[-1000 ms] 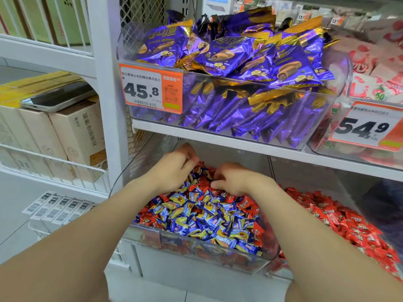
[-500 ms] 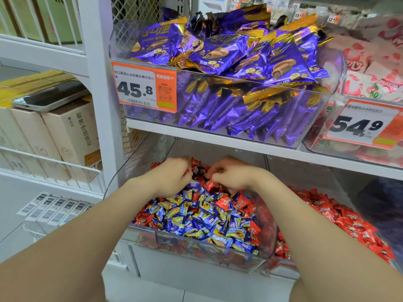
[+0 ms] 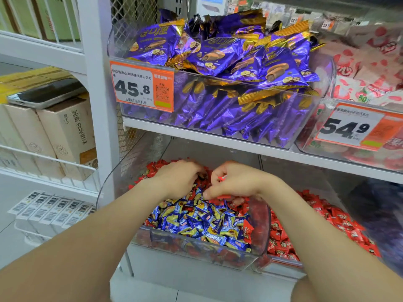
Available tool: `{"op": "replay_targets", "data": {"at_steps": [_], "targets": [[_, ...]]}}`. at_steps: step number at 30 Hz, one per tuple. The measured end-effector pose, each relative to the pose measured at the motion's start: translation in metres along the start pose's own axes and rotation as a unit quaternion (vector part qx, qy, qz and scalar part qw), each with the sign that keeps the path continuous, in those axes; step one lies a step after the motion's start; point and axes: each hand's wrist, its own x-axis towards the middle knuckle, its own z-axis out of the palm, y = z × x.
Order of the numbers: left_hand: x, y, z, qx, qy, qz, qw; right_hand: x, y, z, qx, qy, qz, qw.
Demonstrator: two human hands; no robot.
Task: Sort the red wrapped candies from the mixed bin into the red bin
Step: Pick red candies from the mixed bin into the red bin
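The clear mixed bin (image 3: 262,234) on the lower shelf holds blue-and-yellow candies (image 3: 202,223) mixed with red wrapped candies (image 3: 247,231). Both hands are deep in its back half. My left hand (image 3: 178,179) has its fingers curled down into the pile; what it holds is hidden. My right hand (image 3: 235,182) grips red wrapped candies, red edges showing at its fingers and under its palm. The red bin (image 3: 281,262) stands right of the mixed bin, filled with red candies (image 3: 340,223).
The shelf above (image 3: 218,140) overhangs the bins and carries a clear bin of purple snack packs (image 3: 218,62) with a 45.8 price tag (image 3: 141,88). A white upright post (image 3: 98,105) stands left. Boxes (image 3: 65,136) and a phone (image 3: 48,92) sit on the left rack.
Both hands moved toward the back of the mixed bin and drew closer together. My right hand now shows red wrappers in its grip.
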Motion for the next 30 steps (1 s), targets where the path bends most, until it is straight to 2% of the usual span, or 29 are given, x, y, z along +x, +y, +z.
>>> {"op": "replay_targets", "data": {"at_steps": [4, 9, 12, 15, 19, 22, 24, 27, 30], "targets": [[0.008, 0.008, 0.009, 0.053, -0.087, 0.012, 0.995, 0.001, 0.007, 0.015, -0.113, -0.008, -0.01, 0.993], [0.011, 0.005, 0.006, 0.035, -0.087, -0.003, 0.996, 0.004, 0.02, 0.02, -0.209, 0.008, -0.003, 0.978], [0.005, -0.002, 0.0, 0.018, -0.061, -0.004, 0.998, 0.001, 0.024, 0.02, -0.297, 0.024, -0.01, 0.954], [-0.002, -0.007, -0.007, -0.027, -0.025, -0.017, 0.999, -0.002, 0.02, 0.017, -0.293, 0.054, -0.033, 0.954], [-0.012, -0.007, -0.019, -0.134, 0.039, -0.046, 0.989, -0.008, 0.009, 0.003, -0.211, 0.144, -0.049, 0.965], [-0.017, -0.008, -0.024, -0.186, 0.05, -0.065, 0.979, -0.004, 0.013, -0.007, -0.241, 0.194, -0.038, 0.95], [-0.019, -0.009, -0.023, -0.203, 0.034, -0.063, 0.976, 0.001, 0.02, -0.01, -0.276, 0.19, -0.027, 0.942], [-0.02, -0.011, -0.019, -0.161, 0.034, -0.04, 0.986, 0.004, 0.022, -0.009, -0.308, 0.154, -0.012, 0.939], [-0.015, -0.011, -0.016, -0.148, 0.036, -0.038, 0.988, 0.007, 0.016, -0.012, -0.36, 0.166, -0.023, 0.918]]}}
